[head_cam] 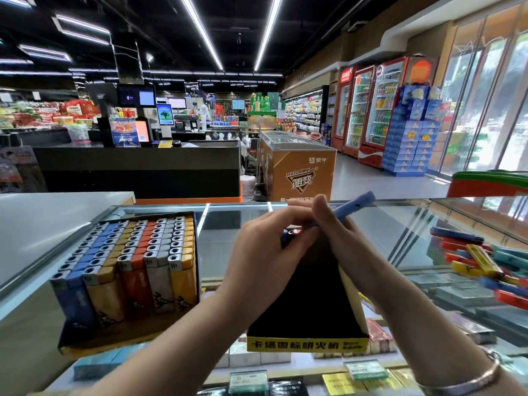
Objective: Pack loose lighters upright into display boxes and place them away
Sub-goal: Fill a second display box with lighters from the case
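Display boxes on glass counter: 2, namely one full box (125, 281) at left and one empty box (307, 324) at centre. Full box: 6 rows of upright lighters; count per row unclear. Hands: 2, left hand (265, 252) and right hand (351, 247). Blue lighter (354, 207) in the hands: 1. Loose pile (483, 261) at right: several lighters, overlapping, not countable. Bracelet (471, 378): 1.

Single head cam, wide-angle, looking forward and slightly down across the glass counter (285, 212) into the shop aisle. Hands close at frame centre, far shelves small. No second view, nothing shared.
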The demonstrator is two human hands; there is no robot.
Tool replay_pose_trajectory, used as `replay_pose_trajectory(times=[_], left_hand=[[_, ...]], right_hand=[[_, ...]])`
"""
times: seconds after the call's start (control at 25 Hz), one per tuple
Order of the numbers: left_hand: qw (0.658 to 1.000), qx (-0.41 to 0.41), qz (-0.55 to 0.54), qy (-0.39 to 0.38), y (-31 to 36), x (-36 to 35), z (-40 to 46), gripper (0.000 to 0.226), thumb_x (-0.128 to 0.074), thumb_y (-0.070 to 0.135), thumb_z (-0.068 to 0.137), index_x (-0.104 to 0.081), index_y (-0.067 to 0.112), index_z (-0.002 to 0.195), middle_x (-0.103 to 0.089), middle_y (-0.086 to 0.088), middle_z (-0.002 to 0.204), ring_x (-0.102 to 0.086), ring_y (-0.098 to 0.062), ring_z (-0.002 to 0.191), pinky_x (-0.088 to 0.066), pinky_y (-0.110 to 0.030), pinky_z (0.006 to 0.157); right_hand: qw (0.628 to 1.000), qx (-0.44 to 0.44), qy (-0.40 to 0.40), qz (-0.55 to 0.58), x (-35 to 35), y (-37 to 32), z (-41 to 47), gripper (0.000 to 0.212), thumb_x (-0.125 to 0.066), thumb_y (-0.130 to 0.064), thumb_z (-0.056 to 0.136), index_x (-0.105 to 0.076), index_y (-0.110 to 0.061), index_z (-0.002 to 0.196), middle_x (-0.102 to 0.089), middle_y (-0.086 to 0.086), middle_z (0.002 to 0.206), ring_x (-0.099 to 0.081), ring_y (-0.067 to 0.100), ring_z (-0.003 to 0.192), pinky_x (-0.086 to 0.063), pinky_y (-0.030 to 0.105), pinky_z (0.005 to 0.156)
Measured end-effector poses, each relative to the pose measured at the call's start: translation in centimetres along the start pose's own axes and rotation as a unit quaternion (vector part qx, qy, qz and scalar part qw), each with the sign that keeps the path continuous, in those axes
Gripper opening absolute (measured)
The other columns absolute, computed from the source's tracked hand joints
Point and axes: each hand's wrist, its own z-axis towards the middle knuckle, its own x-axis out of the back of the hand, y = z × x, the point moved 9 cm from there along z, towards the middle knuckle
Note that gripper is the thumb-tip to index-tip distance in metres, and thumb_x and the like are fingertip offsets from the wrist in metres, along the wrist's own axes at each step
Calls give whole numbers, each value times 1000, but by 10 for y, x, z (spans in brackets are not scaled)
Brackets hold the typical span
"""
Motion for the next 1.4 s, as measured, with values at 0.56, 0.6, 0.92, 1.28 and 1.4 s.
replay_pose_trajectory(times=[0.56, 0.6, 0.92, 1.28, 1.4], left_hand=[[990, 34, 111, -83, -22, 15, 7, 23, -70, 15, 79, -69, 30, 97, -61, 21, 86, -59, -3, 77, -50, -17, 70], [987, 29, 125, -93, -23, 13, 7, 23, -69, 15, 80, -70, 29, 98, -59, 22, 86, -58, -2, 78, -49, -16, 71], [970, -3, 224, -93, -28, 4, 3, 25, -69, 16, 80, -69, 24, 104, -65, 11, 95, -49, -1, 87, -38, -14, 77], [978, 168, 39, -119, -70, -4, -6, 27, -66, 18, 82, -64, 43, 92, -54, 29, 101, -53, 1, 101, -44, -16, 84], [970, 158, 31, -181, -72, -19, -14, 40, -67, 20, 81, -54, 48, 107, -46, 32, 111, -48, 0, 108, -44, -11, 81]], right_hand=[[979, -136, 123, -94, 49, 54, 10, 11, -58, -9, 88, -63, -14, 79, -59, 6, 78, -53, 14, 72, -43, 11, 46], [980, -133, 123, -87, 49, 55, 10, 12, -59, -9, 88, -63, -14, 79, -60, 6, 79, -54, 15, 74, -43, 11, 46], [979, -105, 136, -107, 50, 53, 11, 11, -59, -10, 88, -64, -16, 81, -63, 6, 83, -57, 15, 79, -48, 16, 56], [977, -83, 151, -121, 54, 52, 13, 16, -60, -8, 87, -64, -18, 75, -62, 2, 79, -56, 11, 76, -47, 15, 57], [975, -85, 169, -120, 63, 52, 13, 16, -61, -7, 87, -65, -17, 75, -63, 4, 81, -56, 13, 77, -48, 16, 56]])
